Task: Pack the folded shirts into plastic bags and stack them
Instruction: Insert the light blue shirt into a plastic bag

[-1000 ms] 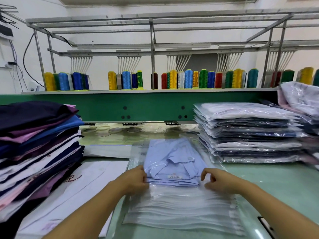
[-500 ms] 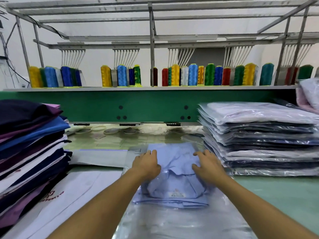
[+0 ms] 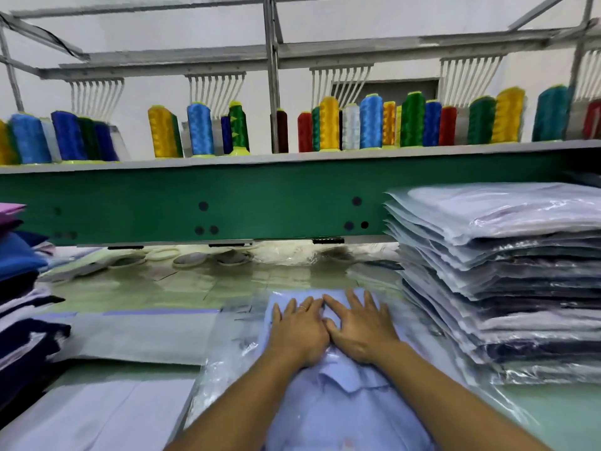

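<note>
A: Hand pose?

B: Both forearms reach forward from the bottom edge. Left hand (image 3: 299, 330) and right hand (image 3: 361, 327) lie palm down, side by side, thumbs touching. Fingers are straight and slightly spread. Ring (image 3: 302, 308) on a left finger.

A: Gripping anything?

B: No. Neither hand curls round anything; both press flat on the light blue folded shirt (image 3: 341, 405).

A: Where is the shirt relative to the hands?

B: Directly under them. Palms sit just beyond the collar, fingertips near the far edge. The collar end points toward the person.

A: Bagged?

B: A clear plastic bag (image 3: 227, 362) surrounds the shirt, with film showing on the left and glare over the near fabric. Cannot tell whether the hands lie over or under the film.

A: Surroundings?

B: Pale green table (image 3: 553, 411). Stack of bagged shirts (image 3: 500, 288) just to the right. Pile of unbagged folded shirts (image 3: 19, 304) at far left. Behind, a green machine beam (image 3: 260, 203) with thread cones (image 3: 370, 122) on the shelf above.
</note>
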Demonstrator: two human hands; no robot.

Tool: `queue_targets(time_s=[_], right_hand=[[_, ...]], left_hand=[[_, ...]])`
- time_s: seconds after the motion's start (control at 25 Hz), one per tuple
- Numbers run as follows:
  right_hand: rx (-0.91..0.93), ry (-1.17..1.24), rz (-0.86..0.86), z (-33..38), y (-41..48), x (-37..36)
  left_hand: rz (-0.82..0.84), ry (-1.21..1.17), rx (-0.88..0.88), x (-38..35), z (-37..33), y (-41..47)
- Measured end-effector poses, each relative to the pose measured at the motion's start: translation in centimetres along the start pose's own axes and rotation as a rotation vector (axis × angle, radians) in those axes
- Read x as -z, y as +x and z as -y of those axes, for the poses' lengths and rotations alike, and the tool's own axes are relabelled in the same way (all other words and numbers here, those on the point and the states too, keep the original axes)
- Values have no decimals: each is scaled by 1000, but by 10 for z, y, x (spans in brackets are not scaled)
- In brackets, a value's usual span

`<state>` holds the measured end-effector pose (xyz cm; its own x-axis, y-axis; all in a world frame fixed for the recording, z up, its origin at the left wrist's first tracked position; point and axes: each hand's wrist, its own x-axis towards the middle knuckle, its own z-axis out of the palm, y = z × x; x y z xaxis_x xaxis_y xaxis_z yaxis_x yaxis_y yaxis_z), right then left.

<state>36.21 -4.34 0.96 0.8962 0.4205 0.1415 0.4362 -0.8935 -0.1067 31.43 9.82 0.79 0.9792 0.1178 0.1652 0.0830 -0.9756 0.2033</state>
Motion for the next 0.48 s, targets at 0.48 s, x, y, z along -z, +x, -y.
queue_targets(time_s=[0.48], right_hand=[[-187,130,108,-27,-6,6]], left_hand=[[-10,-23,253,4,33,-18]])
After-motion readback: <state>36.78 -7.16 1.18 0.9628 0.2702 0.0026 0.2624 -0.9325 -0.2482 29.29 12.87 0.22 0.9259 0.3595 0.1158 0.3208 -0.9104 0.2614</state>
